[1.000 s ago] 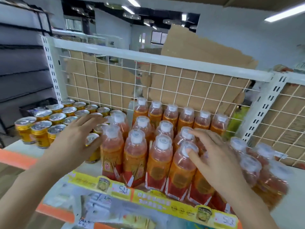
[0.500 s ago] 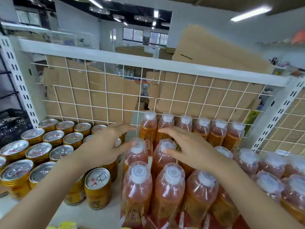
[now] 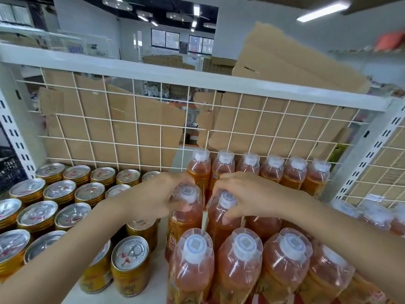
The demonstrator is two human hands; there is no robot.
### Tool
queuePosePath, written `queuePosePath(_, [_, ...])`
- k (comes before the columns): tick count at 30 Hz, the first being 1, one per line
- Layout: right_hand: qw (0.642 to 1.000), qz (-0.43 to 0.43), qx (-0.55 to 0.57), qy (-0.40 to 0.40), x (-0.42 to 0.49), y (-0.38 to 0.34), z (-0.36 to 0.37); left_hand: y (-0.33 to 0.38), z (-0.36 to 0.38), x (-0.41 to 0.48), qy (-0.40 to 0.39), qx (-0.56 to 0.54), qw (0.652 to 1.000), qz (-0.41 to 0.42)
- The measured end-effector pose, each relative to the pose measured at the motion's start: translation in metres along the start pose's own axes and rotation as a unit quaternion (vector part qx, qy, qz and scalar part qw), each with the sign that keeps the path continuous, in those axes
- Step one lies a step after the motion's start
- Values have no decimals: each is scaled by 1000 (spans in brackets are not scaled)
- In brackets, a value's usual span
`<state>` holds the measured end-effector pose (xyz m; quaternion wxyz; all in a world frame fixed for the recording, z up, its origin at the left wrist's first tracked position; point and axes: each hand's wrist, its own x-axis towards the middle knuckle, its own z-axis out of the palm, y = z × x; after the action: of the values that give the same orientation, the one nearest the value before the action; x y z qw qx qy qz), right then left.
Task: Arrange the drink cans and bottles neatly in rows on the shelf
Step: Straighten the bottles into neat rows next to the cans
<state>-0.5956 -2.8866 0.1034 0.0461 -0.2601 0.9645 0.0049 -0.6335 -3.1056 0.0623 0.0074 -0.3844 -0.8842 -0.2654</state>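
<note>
Orange drink bottles with clear-wrapped white caps stand in rows on the white shelf [image 3: 157, 266]. My left hand [image 3: 153, 198] grips the neck of one middle-row bottle [image 3: 186, 213]. Beside it, my right hand [image 3: 247, 196] grips the neighbouring bottle [image 3: 223, 218] with fingers curled over its cap. A back row of bottles [image 3: 271, 170] stands against the wire grid. Front-row bottles [image 3: 192, 264] are nearest me. Gold cans [image 3: 129, 268] with silver lids fill the shelf's left side in rows.
A white wire grid [image 3: 135, 128] backed by cardboard closes the shelf's rear. A perforated white upright [image 3: 370, 154] stands at the right, with more bottles [image 3: 377, 213] beyond it. A narrow strip of bare shelf separates cans and bottles.
Both hands have closed in from above the bottles and now grip two neighbouring middle-row bottles. The view has moved closer and lower over the shelf.
</note>
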Motion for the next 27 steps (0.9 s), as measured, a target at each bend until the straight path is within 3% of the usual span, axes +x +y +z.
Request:
queuePosePath(14, [1000, 12, -11, -23, 44, 49, -8, -18, 7, 63, 20, 3, 999, -42])
queuePosePath(27, [997, -71, 6, -25, 45, 70, -3, -9, 28, 71, 150, 46, 979, -132])
